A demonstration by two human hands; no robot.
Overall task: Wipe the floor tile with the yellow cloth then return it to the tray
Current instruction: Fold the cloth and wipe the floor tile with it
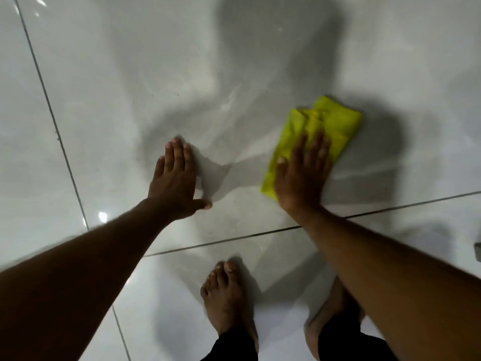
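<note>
Yellow cloth (325,128) is the thing in play, but going from the nearest point outward: two bare feet, the left foot (226,295) in plain sight and the right foot (330,316) partly hidden behind the right forearm, are standing on the glossy white tile nearest the camera, just short of a dark grout line (234,238) running across the floor. Beyond that line, the left hand (175,178) is lying flat and empty on the large floor tile (130,87), fingers together and thumb spread; it is probably taking the person's weight as a prop while they are bending low. To its right and apart from it, the right hand (303,175) is pressing palm-down on the near part of the folded cloth, fingers spread out over it rather than clenched around it, which suits pushing the cloth across the surface. The cloth is lying on that same big tile, its far end sticking out past the fingertips. Faint streaks are showing on the tile between the two hands, so the wiping step seems to be under way. No tray is appearing anywhere in view, so where the cloth is to go back, and what else the tray may be holding, cannot be told
</note>
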